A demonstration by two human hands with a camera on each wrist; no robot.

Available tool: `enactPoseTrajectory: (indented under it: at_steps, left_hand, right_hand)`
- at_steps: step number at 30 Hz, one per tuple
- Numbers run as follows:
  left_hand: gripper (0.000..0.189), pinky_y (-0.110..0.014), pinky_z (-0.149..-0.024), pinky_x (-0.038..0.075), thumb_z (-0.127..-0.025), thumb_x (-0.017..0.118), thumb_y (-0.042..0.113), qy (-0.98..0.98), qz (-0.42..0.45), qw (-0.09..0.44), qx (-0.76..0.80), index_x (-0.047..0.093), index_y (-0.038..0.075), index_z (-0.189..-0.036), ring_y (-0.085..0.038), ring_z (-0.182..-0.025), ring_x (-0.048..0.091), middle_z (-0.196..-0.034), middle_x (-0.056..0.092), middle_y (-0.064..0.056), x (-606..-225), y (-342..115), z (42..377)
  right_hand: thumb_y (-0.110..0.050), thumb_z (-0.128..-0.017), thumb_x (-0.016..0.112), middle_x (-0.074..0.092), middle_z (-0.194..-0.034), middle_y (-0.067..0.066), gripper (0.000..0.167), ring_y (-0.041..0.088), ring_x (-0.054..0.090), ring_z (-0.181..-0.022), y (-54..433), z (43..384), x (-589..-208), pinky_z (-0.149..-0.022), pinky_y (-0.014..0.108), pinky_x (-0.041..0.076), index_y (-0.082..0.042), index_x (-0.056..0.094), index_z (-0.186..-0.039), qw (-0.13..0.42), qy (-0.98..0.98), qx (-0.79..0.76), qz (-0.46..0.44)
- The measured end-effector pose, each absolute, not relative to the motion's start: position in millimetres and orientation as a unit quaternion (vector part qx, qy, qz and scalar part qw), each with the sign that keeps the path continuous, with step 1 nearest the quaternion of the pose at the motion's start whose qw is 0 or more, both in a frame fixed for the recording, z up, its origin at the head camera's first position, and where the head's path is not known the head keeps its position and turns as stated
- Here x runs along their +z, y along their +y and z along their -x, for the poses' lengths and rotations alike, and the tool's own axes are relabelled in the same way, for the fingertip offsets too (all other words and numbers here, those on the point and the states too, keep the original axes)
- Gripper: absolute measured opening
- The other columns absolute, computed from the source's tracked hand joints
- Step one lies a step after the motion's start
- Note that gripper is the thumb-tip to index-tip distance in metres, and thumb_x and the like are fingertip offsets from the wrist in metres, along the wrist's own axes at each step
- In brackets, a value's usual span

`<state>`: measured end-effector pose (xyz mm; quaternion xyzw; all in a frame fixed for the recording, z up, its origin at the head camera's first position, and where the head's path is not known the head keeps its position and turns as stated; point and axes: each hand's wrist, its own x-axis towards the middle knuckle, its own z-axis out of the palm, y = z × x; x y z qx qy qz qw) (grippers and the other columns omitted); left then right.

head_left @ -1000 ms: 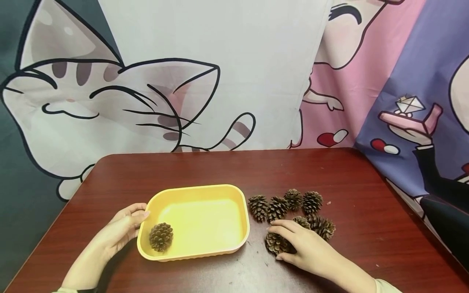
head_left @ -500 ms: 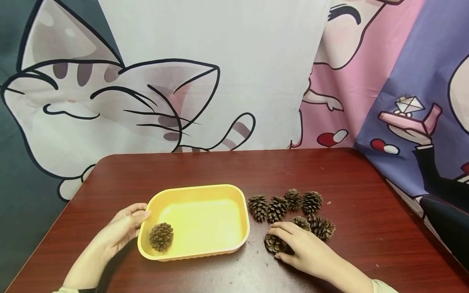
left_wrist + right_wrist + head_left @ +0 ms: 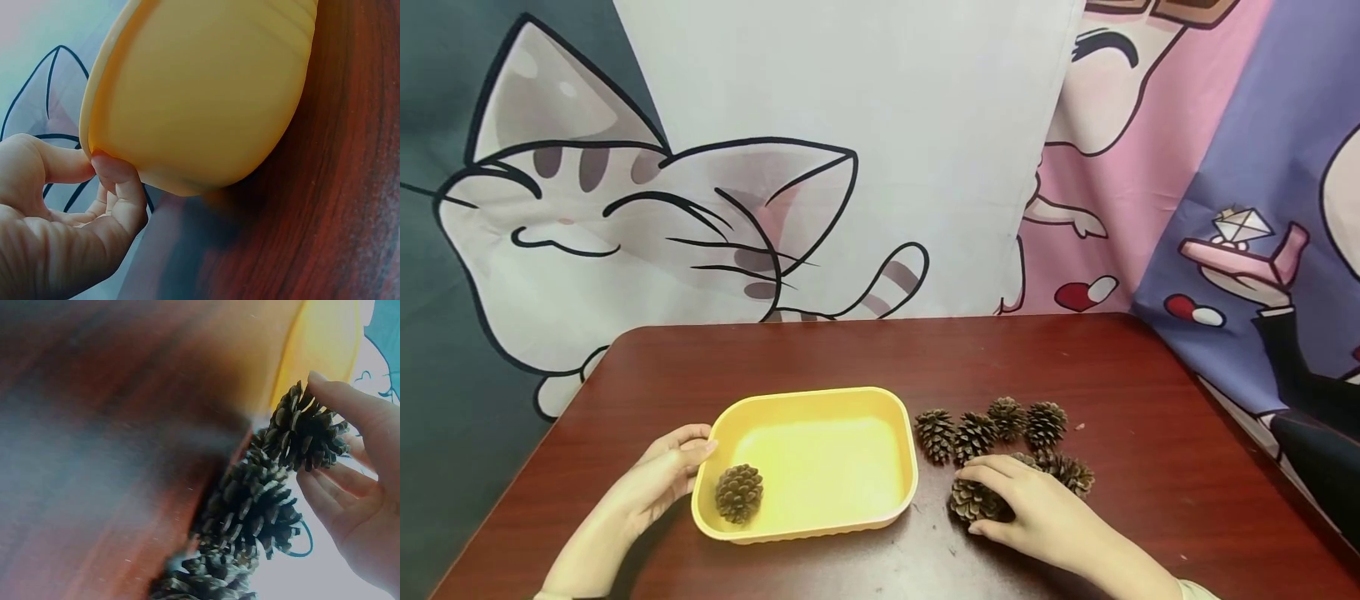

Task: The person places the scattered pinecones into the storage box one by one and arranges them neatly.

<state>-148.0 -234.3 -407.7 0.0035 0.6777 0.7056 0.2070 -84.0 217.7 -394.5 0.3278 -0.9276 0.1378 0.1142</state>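
My left hand (image 3: 658, 475) pinches the left rim of a yellow plastic tray (image 3: 820, 531); the left wrist view shows thumb and index finger on the rim of the tray (image 3: 206, 94). Inside the tray, near its left end, lies one brown pine cone (image 3: 739, 493). To the right of the tray, my right hand (image 3: 1037, 517) grips another pine cone (image 3: 976, 500) from above, thumb on the near side. In the right wrist view this pine cone (image 3: 306, 428) sits between thumb and fingers, with further cones (image 3: 250, 503) right beside it.
Several pine cones (image 3: 975, 435) lie in a cluster behind the right hand, close to the tray's right side. Everything stands on a dark red wooden table (image 3: 760, 358). A cartoon-printed cloth (image 3: 880, 100) hangs behind the table's far edge.
The head view has shifted slightly, so the whole scene sits a bit lower and to the right. Both hands keep their holds; the tray and the cones stay in place.
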Motion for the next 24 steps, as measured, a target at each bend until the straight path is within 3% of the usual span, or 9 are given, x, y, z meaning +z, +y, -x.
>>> enactPoseTrajectory:
  at_steps: [12, 24]
  left_hand:
    - [0.018, -0.029, -0.072, 0.053, -0.095, 0.052, 0.012, 0.674, -0.005, 0.202, 0.711, 0.040, 0.008, -0.109, -0.011, -0.084, 0.061, -0.091, 0.059, 0.002, -410.3, -234.0, 148.2]
    - [0.018, -0.028, -0.074, 0.053, -0.094, 0.053, 0.013, 0.663, -0.001, 0.209, 0.719, 0.041, 0.009, -0.107, -0.012, -0.084, 0.061, -0.090, 0.059, 0.002, -411.5, -233.7, 145.3]
  right_hand:
    - [-0.040, -0.071, 0.079, 0.057, -0.114, -0.016, 0.051, 0.005, 0.057, -0.104, 222.1, 84.9, -385.7, -0.080, 0.031, 0.051, -0.023, 0.060, -0.116, 0.129, -0.924, 0.155, -0.325]
    - [-0.044, -0.075, 0.075, 0.054, -0.118, -0.019, 0.053, 0.004, 0.056, -0.106, 209.6, 83.0, -380.4, -0.080, 0.030, 0.052, -0.032, 0.054, -0.122, 0.125, -0.917, 0.186, -0.330]
